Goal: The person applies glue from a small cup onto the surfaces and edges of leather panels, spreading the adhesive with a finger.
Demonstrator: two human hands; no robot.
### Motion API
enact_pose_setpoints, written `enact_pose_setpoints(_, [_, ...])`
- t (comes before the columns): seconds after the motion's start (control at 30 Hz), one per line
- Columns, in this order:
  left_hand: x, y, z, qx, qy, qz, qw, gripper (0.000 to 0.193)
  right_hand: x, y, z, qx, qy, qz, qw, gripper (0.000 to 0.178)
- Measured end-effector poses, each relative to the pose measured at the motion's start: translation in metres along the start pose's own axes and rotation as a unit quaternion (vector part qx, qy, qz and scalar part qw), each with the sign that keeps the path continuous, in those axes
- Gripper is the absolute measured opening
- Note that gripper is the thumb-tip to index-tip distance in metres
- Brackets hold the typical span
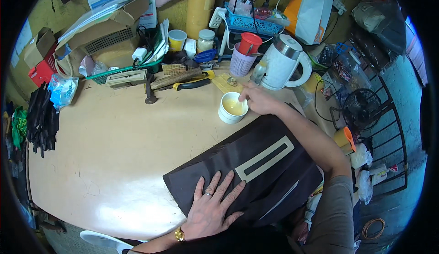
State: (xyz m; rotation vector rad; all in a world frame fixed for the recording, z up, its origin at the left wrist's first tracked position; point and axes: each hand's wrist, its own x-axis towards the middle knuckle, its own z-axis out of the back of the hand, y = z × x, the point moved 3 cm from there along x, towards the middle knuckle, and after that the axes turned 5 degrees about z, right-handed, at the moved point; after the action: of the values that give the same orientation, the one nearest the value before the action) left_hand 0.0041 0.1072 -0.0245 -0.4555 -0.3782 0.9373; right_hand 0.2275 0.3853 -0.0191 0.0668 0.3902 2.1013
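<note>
My left hand [211, 208] lies flat with its fingers spread on a dark brown piece of material [196, 171], its fingertips near a pale rectangular frame [265, 159] with a long slot. That frame rests on the dark material, and a light-edged slit [280, 200] shows nearer to me. Farther off, my right hand [258, 99] is at the rim of a white cup [230, 117] holding a yellowish, creamy substance [234, 107]. Its fingers are closed and point down into the cup; whatever they grip is hidden.
Behind the cup stand a white kettle [280, 66], a lilac perforated cup [241, 62] and a red cup [250, 42]. A hammer [150, 91] and a yellow-and-black tool [194, 84] lie at the back. Black strips [43, 119] hang at the table's left edge.
</note>
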Motion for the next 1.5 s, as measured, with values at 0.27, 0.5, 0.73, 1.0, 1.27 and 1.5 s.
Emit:
enact_pose_setpoints(0.27, [0.0, 0.001, 0.0, -0.003, 0.001, 0.005, 1.0, 0.078, 0.007, -0.002, 0.001, -0.032, -0.051, -0.034, 0.998, 0.043])
enact_pose_setpoints(0.5, [0.0, 0.001, 0.0, -0.01, -0.002, 0.007, 1.0, 0.078, -0.001, 0.024, 0.008, -0.439, -0.129, 0.155, 0.875, 0.029])
enact_pose_setpoints(0.73, [-0.001, 0.0, 0.002, -0.013, -0.007, 0.014, 1.0, 0.079, -0.024, 0.075, 0.033, -0.48, 0.09, 0.098, 0.867, 0.021])
enact_pose_setpoints(1.0, [0.0, -0.007, 0.004, -0.012, -0.033, 0.001, 0.999, 0.085, -0.1, 0.09, 0.092, 0.607, -0.131, 0.182, 0.763, 0.024])
enact_pose_setpoints(1.27, [-0.002, -0.011, -0.002, 0.044, -0.036, -0.009, 0.998, 0.084, -0.223, 0.076, 0.013, 0.277, -0.378, -0.011, 0.883, 0.058])
enact_pose_setpoints(1.5, [0.0, -0.015, -0.005, 0.072, -0.025, -0.002, 0.997, 0.084, -0.229, 0.064, -0.032, 0.289, -0.422, -0.052, 0.858, 0.058])
